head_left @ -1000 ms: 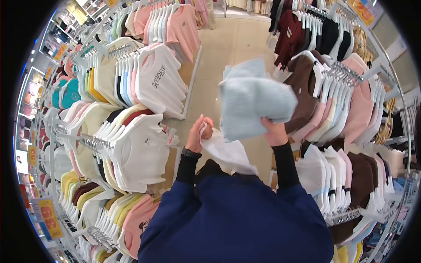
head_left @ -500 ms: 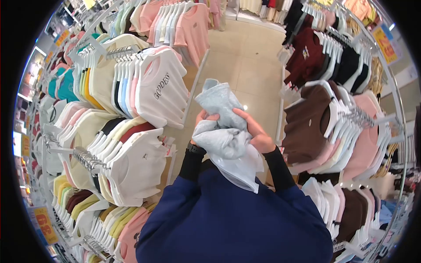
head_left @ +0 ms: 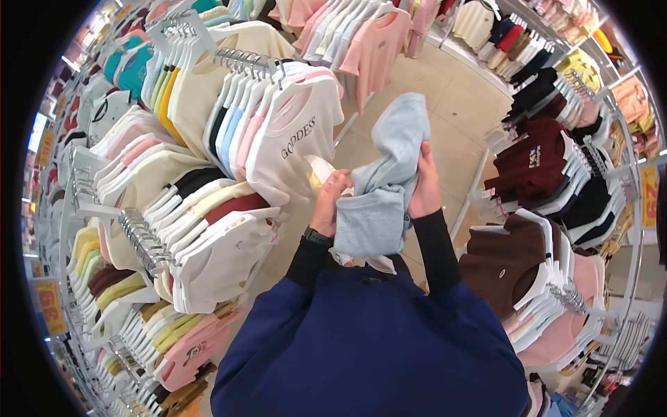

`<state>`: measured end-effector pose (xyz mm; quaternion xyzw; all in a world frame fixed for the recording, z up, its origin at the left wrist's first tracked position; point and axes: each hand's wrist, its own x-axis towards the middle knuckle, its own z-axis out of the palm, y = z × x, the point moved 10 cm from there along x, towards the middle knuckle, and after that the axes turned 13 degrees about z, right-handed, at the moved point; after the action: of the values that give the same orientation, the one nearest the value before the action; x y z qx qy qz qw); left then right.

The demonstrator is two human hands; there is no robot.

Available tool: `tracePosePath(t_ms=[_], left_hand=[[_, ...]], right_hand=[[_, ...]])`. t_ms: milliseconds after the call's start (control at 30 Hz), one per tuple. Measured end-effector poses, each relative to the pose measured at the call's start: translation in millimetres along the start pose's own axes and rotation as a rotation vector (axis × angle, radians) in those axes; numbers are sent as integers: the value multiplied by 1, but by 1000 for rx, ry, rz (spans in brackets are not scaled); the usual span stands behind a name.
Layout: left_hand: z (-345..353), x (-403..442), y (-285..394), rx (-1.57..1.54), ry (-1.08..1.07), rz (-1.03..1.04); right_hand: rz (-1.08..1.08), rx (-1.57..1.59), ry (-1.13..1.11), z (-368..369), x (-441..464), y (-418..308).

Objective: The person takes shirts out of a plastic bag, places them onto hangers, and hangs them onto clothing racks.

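A light blue-grey garment [head_left: 379, 208], loosely folded and twisted in the middle, is held up in front of my chest. My left hand [head_left: 329, 203], with a dark watch on its wrist, is closed on its left edge. Along the right edge, my right hand [head_left: 425, 186] grips the cloth, its thumb hidden behind the fabric. Something white and pale yellow [head_left: 319, 170] pokes out beside my left fingers; I cannot make out what it is. Below the garment shows a bit of whitish, filmy material [head_left: 381, 265], mostly covered.
To the left, racks hold tops on white hangers, including a white "GODDESS" top [head_left: 295, 149]. Brown [head_left: 504, 254] and dark red tops [head_left: 535, 163] hang on the right. A tiled aisle floor [head_left: 458, 104] runs between, with more racks at the far end.
The garment has been turned and partly opened out, so it stands taller and flatter. The clear plastic bag under it is now mostly hidden. My view has swung left.
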<state>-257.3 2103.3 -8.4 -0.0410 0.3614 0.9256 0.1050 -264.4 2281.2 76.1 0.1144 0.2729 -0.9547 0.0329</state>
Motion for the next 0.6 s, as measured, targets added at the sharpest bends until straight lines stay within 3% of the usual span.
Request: tracePosePath(t_ms=[133,267,333,400,500,600], left_hand=[[19,-8,-25,-46,-49,-132],[32,6,-13,514,-71,27],[31,15,4,428,31,195],[23,20,22,330,177,341],[9,20,41,5,302,398],[3,11,58,-61,350,464]], right_hand=[[85,138,-58,15,45,4],[219,28,-133,32,73,19],[227,-143,-101,36,85,15],[299,-396,-237,43,92,11],[338,-722,-350,30,88,15],[434,-911,-547,8,59,27]])
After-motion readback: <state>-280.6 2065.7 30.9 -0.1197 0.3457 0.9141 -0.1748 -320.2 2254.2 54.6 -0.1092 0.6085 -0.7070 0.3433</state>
